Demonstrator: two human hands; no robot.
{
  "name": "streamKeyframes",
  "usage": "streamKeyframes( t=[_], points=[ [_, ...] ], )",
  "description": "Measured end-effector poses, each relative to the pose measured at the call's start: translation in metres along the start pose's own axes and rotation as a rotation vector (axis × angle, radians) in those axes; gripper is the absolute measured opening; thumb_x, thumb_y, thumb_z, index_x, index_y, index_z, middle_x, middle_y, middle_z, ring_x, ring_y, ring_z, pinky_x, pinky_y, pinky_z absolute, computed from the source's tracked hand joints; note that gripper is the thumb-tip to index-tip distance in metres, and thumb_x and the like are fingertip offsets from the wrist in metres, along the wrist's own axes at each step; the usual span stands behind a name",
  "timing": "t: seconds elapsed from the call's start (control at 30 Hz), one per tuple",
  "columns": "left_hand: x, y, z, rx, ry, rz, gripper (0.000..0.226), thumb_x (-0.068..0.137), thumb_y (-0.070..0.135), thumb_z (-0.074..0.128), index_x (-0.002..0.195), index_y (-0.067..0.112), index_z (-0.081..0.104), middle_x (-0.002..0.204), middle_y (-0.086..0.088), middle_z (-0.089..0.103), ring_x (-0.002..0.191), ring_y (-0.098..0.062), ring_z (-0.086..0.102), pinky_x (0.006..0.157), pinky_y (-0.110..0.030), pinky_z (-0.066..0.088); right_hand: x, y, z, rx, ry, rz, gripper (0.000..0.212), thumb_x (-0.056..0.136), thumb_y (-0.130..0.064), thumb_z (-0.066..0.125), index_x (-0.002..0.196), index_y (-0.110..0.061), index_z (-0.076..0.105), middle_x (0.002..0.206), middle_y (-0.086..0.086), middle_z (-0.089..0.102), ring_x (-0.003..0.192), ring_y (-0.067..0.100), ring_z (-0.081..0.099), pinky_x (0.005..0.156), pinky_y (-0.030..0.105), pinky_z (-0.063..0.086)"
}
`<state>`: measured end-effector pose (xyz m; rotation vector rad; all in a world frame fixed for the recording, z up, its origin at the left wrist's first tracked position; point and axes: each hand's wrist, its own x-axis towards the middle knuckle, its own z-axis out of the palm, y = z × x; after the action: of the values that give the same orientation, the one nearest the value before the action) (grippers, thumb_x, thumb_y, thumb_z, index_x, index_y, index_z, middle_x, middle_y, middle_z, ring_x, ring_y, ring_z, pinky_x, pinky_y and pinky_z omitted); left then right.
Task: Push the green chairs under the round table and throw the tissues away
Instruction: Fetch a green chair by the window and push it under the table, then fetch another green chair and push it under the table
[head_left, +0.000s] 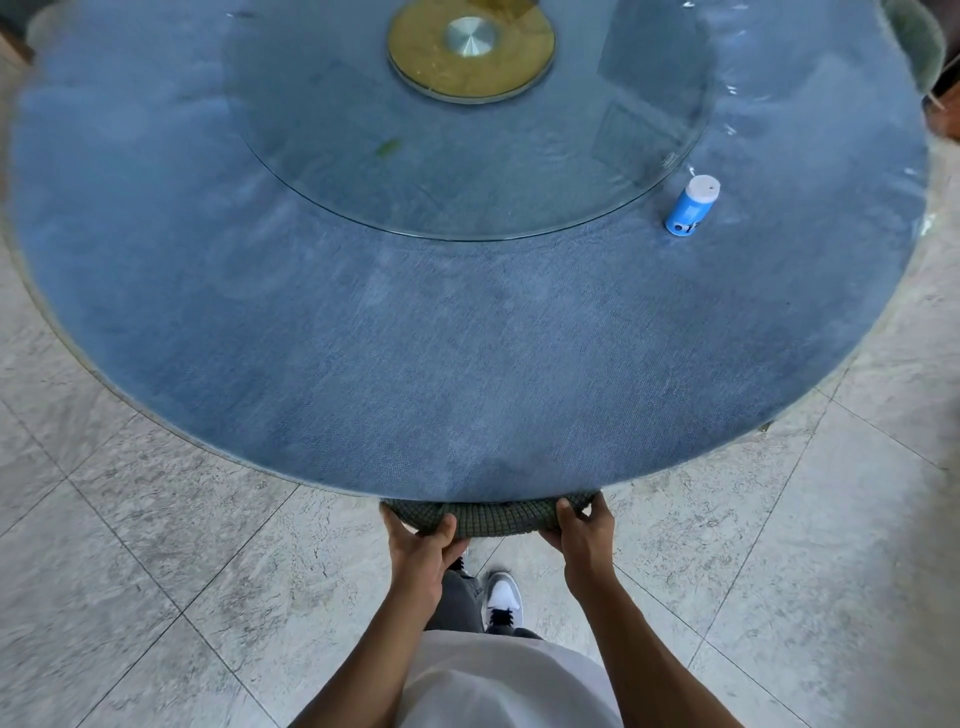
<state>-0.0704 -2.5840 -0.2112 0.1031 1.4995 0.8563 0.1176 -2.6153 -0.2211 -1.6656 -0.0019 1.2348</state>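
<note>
1. The left hand (422, 545) holds the top of the green chair (488, 514). Its fingers curl over the chair's back, on the left end.
2. The right hand (584, 530) holds the same chair back on the right end. Its fingers wrap over the top too.
3. The green chair is almost all under the round table (467, 338). Only the curved top of its back sticks out past the near edge of the table.
4. To do this step well, I think both hands should push the same amount. Then the chair goes in straight and does not turn.
5. A slow, gentle push looks best. The chair back is touching or nearly touching the table edge, so a hard shove could bump it.
6. The fingers are close to the table edge. It would be smart to let go before they get pinched.
7. On the table, a blue bottle (692, 205) with a white cap stands to the right, beside the round glass tray (467, 156) in the middle.
8. Another green chair (917, 36) peeks out at the far right side of the table.
9. I cannot see any tissues on the table or the tile floor (156, 571) near it.
</note>
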Motion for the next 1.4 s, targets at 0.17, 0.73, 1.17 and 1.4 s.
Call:
streamKeyframes(
  t=[0.17,0.73,1.17,1.4],
  points=[
    [-0.002,-0.001,-0.001,0.008,-0.005,0.016,0.104,0.087,-0.015,0.064,0.156,0.044,0.012,0.158,-0.013,0.032,0.118,-0.033,0.057,0.092,-0.057,0.055,-0.006,0.000,-0.002,0.032,-0.017,-0.033,0.030,0.099,0.005,0.050,0.129,0.001,0.047,0.122,0.024,0.060,0.111,0.040,0.064,0.070,0.036,0.063],
    [-0.043,0.004,-0.004,0.564,0.225,0.497,0.053,0.086,0.017,0.076,0.133,0.013,0.053,0.126,-0.013,0.051,0.107,-0.032,0.061,0.078,-0.035,0.051,-0.038,-0.012,-0.016,-0.594,0.085,-0.487,0.044,0.092,-0.020,0.064,0.133,-0.004,0.054,0.117,0.005,0.051,0.110,0.028,0.054,0.088,0.033,0.043],
    [-0.112,0.087,0.038,0.952,0.106,1.069,0.073,0.088,0.038,0.070,0.152,0.033,0.035,0.163,-0.002,0.023,0.149,-0.025,0.019,0.115,-0.048,0.027,-0.079,-0.107,0.007,-0.799,-0.020,-1.002,0.059,0.094,-0.028,0.060,0.146,-0.008,0.044,0.154,0.013,0.041,0.140,0.032,0.038,0.112,0.049,0.038],
    [-0.151,0.130,0.051,1.076,0.177,1.261,0.082,0.084,0.046,0.071,0.154,0.038,0.029,0.166,0.000,0.019,0.152,-0.026,0.015,0.118,-0.051,0.024,-0.100,-0.157,0.018,-0.850,0.054,-1.230,0.065,0.088,-0.042,0.052,0.144,-0.008,0.048,0.157,0.015,0.038,0.138,0.041,0.040,0.111,0.054,0.037]
  ],
)
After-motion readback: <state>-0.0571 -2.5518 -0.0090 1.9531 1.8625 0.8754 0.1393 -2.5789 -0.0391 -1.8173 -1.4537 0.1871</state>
